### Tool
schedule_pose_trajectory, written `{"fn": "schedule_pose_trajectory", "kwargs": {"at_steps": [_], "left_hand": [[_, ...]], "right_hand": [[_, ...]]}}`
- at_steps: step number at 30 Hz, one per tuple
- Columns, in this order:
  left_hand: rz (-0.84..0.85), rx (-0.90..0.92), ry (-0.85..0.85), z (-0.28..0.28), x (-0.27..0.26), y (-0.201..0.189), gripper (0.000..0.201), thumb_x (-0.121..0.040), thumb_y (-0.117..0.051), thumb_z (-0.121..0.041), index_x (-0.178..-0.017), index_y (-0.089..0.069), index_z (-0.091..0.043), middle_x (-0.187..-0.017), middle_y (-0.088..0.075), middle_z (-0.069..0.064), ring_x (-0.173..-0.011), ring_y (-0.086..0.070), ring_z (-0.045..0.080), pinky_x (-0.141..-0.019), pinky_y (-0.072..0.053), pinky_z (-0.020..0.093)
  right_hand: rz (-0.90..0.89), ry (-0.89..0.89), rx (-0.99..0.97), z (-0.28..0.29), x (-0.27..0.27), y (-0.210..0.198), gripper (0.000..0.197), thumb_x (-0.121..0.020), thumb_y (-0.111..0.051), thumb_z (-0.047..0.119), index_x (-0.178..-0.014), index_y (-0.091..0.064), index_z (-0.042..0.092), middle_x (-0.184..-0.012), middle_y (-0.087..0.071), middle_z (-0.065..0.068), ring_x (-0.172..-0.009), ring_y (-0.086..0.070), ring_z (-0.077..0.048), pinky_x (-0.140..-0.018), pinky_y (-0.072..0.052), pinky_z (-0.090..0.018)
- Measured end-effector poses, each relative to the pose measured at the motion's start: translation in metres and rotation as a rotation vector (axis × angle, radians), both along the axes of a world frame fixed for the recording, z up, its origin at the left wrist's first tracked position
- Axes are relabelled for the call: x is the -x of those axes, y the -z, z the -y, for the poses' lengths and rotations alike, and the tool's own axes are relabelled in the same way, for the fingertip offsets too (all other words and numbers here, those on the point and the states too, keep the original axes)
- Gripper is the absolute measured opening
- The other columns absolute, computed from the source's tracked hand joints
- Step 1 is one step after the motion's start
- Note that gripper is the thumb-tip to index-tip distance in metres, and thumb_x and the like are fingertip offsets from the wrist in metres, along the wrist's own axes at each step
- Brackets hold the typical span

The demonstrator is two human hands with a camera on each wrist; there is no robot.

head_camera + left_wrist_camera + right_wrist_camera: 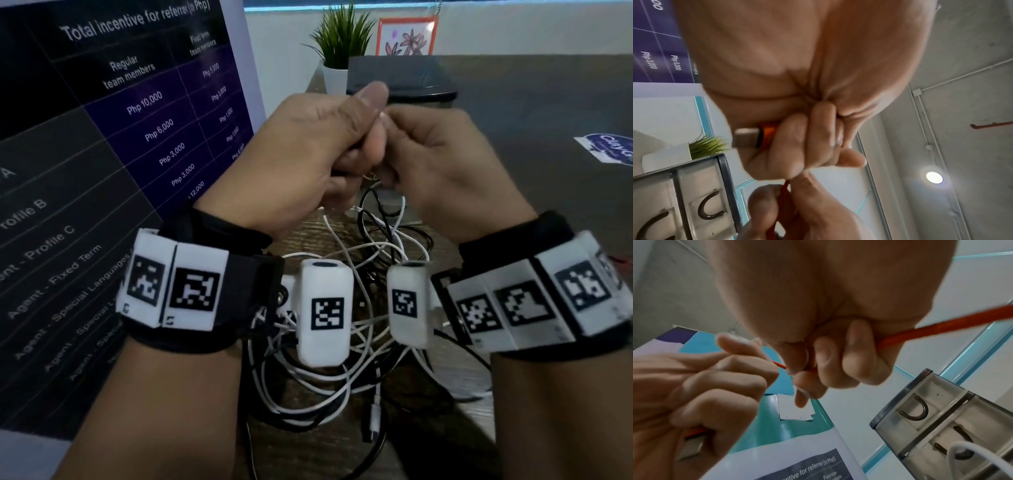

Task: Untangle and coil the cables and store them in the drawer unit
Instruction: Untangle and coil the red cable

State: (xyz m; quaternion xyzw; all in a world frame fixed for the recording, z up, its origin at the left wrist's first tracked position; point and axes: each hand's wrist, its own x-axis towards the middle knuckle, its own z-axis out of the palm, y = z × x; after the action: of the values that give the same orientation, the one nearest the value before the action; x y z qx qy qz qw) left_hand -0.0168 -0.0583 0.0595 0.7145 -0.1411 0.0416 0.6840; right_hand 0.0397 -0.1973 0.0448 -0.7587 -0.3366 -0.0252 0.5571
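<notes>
1. The orange cable (941, 327) is held up in the air between both hands, above the tangle (346, 370) and in front of the drawer unit (399, 80).
2. The left hand (301, 154) has its fingers curled round the cable's end; the metal plug (747, 138) with an orange collar sticks out of the fist toward the drawer unit side.
3. The right hand (445, 171) is also closed on the orange cable: its fingers wrap the cord, which runs out of the fist to the right, and a short piece of cord shows between the two hands.
4. The two hands are touching or almost touching at the thumbs.
5. The tangle of white and black cables lies on the dark worktop (548, 102), in front of the drawer unit and under the wrists.
6. The drawer unit is grey, with clear drawer fronts and dark curved handles; its drawers look closed.
7. Behind the drawer unit stands a plant (339, 37) in a white pot.
8. Left of the drawer unit stands a poster (102, 137) with a table of amounts.
9. Right of the drawer unit, a sticker (606, 147) lies on the worktop.
</notes>
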Motion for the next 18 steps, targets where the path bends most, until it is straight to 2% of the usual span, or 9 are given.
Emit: {"fn": "schedule_pose_trajectory", "kwargs": {"at_steps": [3, 5, 7, 9, 12, 13, 16, 18], "left_hand": [[-0.042, 0.019, -0.034, -0.004, 0.001, 0.0, 0.05, -0.106, -0.039, -0.027, -0.061, -0.054, -0.014, -0.048, -0.033, -0.005, -0.039, -0.021, 0.011, -0.045, -0.016, 0.026], [-0.049, 0.034, -0.054, -0.004, 0.001, 0.0, 0.046, -0.106, -0.039, -0.027, -0.065, -0.053, -0.012, -0.048, -0.035, -0.005, -0.039, -0.023, 0.01, -0.047, -0.015, 0.028], [-0.036, 0.092, -0.061, -0.004, 0.002, -0.001, 0.041, -0.106, -0.038, -0.026, -0.071, -0.053, -0.01, -0.048, -0.035, -0.007, -0.039, -0.024, 0.008, -0.048, -0.015, 0.029], [-0.011, 0.179, -0.069, -0.005, 0.001, -0.003, 0.036, -0.107, -0.037, -0.024, -0.079, -0.055, -0.008, -0.05, -0.033, -0.007, -0.04, -0.024, 0.007, -0.047, -0.018, 0.027], [0.014, 0.325, -0.092, -0.008, 0.0, -0.005, 0.032, -0.107, -0.035, -0.023, -0.091, -0.058, -0.006, -0.056, -0.031, -0.006, -0.045, -0.026, 0.007, -0.047, -0.025, 0.024], [0.024, 0.368, -0.106, -0.009, -0.001, -0.005, 0.032, -0.107, -0.035, -0.023, -0.095, -0.058, -0.005, -0.058, -0.031, -0.005, -0.047, -0.027, 0.007, -0.048, -0.028, 0.023], [0.065, 0.441, -0.17, -0.01, -0.004, -0.005, 0.03, -0.107, -0.034, -0.021, -0.102, -0.057, -0.002, -0.061, -0.032, -0.003, -0.05, -0.03, 0.007, -0.05, -0.032, 0.022], [0.101, 0.376, -0.257, -0.011, -0.007, -0.002, 0.031, -0.107, -0.035, -0.02, -0.1, -0.059, -0.003, -0.06, -0.034, -0.005, -0.05, -0.032, 0.007, -0.052, -0.033, 0.022]], "right_hand": [[-0.092, -0.039, 0.082, -0.004, 0.006, 0.0, 0.032, -0.105, -0.045, 0.02, -0.075, -0.058, 0.014, -0.063, -0.043, -0.011, -0.053, -0.037, -0.013, -0.046, -0.029, -0.022], [-0.075, -0.044, 0.158, -0.006, 0.007, 0.001, 0.036, -0.104, -0.045, 0.021, -0.071, -0.055, 0.013, -0.061, -0.046, -0.009, -0.053, -0.039, -0.013, -0.048, -0.031, -0.026], [-0.022, -0.033, 0.242, -0.009, 0.007, 0.005, 0.036, -0.103, -0.046, 0.017, -0.069, -0.054, 0.007, -0.06, -0.048, -0.006, -0.054, -0.041, -0.013, -0.053, -0.035, -0.031], [0.04, -0.042, 0.324, -0.011, 0.006, 0.007, 0.034, -0.099, -0.046, 0.017, -0.066, -0.055, 0.011, -0.056, -0.051, 0.003, -0.053, -0.044, -0.011, -0.056, -0.039, -0.033], [0.039, -0.094, 0.393, -0.009, 0.01, 0.005, 0.041, -0.102, -0.047, 0.022, -0.061, -0.052, 0.025, -0.047, -0.051, 0.017, -0.046, -0.047, 0.001, -0.051, -0.032, -0.014], [0.041, -0.111, 0.405, -0.008, 0.011, 0.003, 0.043, -0.102, -0.048, 0.023, -0.06, -0.05, 0.029, -0.045, -0.05, 0.019, -0.046, -0.047, 0.002, -0.05, -0.031, -0.014], [0.067, -0.126, 0.482, -0.004, 0.016, -0.003, 0.046, -0.103, -0.048, 0.027, -0.058, -0.049, 0.034, -0.047, -0.048, 0.014, -0.047, -0.045, 0.001, -0.05, -0.029, -0.016], [0.081, -0.12, 0.559, -0.002, 0.018, -0.006, 0.04, -0.102, -0.048, 0.03, -0.064, -0.059, 0.027, -0.05, -0.048, 0.009, -0.048, -0.045, -0.001, -0.049, -0.032, -0.017]]}}
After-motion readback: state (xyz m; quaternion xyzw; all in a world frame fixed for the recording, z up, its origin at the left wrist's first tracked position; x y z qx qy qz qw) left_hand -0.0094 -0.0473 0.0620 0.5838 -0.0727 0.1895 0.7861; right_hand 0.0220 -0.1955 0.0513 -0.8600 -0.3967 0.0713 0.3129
